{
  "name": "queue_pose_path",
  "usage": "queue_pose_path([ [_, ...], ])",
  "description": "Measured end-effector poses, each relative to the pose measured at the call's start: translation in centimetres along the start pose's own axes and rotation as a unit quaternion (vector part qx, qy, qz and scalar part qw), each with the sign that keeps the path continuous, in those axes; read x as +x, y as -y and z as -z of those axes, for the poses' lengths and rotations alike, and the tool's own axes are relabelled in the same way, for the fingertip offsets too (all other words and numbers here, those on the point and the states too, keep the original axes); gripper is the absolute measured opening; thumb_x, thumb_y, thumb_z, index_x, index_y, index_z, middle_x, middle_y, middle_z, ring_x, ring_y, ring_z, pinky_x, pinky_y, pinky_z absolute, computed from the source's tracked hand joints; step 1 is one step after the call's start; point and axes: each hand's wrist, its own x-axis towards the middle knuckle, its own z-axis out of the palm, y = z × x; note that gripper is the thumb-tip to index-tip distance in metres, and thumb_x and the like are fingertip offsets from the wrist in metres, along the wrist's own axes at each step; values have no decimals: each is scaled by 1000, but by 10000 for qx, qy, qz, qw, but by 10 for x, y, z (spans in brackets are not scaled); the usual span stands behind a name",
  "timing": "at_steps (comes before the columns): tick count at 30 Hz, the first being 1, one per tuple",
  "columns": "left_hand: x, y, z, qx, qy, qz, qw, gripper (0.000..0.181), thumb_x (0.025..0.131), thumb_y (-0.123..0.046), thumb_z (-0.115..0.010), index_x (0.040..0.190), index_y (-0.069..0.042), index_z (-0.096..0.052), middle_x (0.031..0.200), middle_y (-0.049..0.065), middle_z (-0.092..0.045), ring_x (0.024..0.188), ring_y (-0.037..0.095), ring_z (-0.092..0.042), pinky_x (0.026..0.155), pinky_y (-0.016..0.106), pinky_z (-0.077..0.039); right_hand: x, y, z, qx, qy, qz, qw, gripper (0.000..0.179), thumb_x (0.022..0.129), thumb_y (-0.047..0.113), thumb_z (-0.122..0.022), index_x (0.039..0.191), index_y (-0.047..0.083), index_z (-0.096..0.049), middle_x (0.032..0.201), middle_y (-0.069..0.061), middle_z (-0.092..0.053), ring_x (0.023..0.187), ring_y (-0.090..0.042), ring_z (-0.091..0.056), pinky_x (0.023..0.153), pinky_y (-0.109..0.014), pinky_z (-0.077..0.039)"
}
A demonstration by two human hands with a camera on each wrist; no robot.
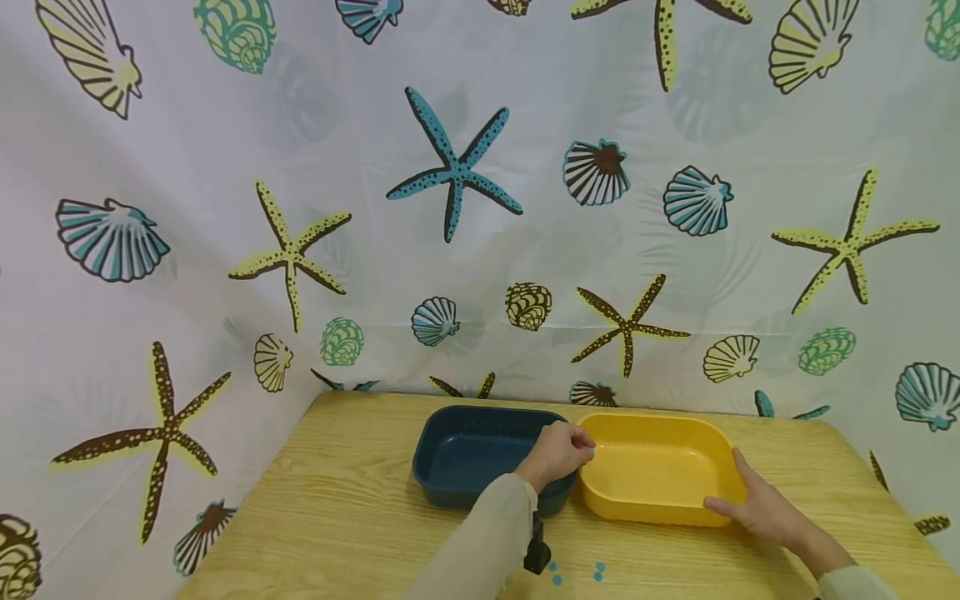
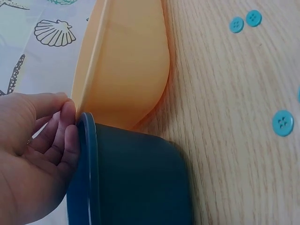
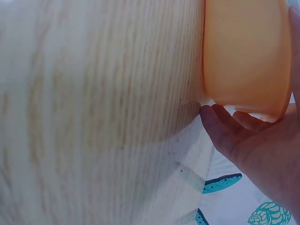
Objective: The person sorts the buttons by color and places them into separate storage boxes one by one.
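Yellow, oblong plastic tub (image 1: 651, 477) on the wood-grain tabletop (image 1: 341, 492): the right hand (image 1: 765, 507) grips its right end; at its left rim, the left hand (image 1: 558, 455) pinches a small blue button (image 1: 591, 452), probably light, stiff, best held edgewise.

Cropped button (image 2: 298, 95), partly hidden blue tub (image 1: 465, 458)

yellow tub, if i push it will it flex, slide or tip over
The yellow tub probably flexes little, as its rim and walls hold an even shape. It likely slides before tipping, being wide and low on the table. Pushed leftward, it could nudge the dark blue tub close beside it.
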Motion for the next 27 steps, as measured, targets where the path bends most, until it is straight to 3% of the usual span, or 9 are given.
queue_pose_path([
  [11,3,-2,-2,-112,-229,250,9994,18,89,-8,-64,104,-1,-70,83,1,-63,73,13,-58,67,28,-51,0,1,-1,36,-14,-64,10000,111,88,46,-64,143,-12,12,143,-43,-3,129,-59,-14,101,-64,-15],
  [15,1,-1,1,-144,-98,299,9994,24,89,-9,-63,112,-1,-67,86,2,-62,69,15,-57,57,28,-48,0,1,-2,56,-28,-139,9999,112,87,48,-64,143,-12,12,143,-43,-3,129,-59,-14,102,-64,-15],
  [19,-2,-2,5,-135,53,295,9995,20,90,-12,-62,108,-4,-68,86,0,-61,62,15,-53,46,27,-41,2,0,-2,19,-49,-144,9999,112,87,49,-64,143,-13,11,143,-43,-4,129,-59,-15,101,-64,-16],
  [21,-5,-3,7,-115,128,214,9996,16,90,-13,-64,104,-5,-68,84,-2,-61,60,14,-52,46,26,-40,2,-1,-2,15,-54,-133,9999,112,87,49,-64,143,-14,10,143,-43,-4,129,-59,-15,101,-64,-16],
  [27,-19,-13,12,414,573,-428,9966,7,89,-12,-66,93,-7,-70,81,-5,-63,69,8,-56,62,23,-47,4,-3,-1,48,-77,-121,9999,114,86,51,-64,143,-13,10,143,-43,-4,129,-59,-15,101,-64,-16],
])
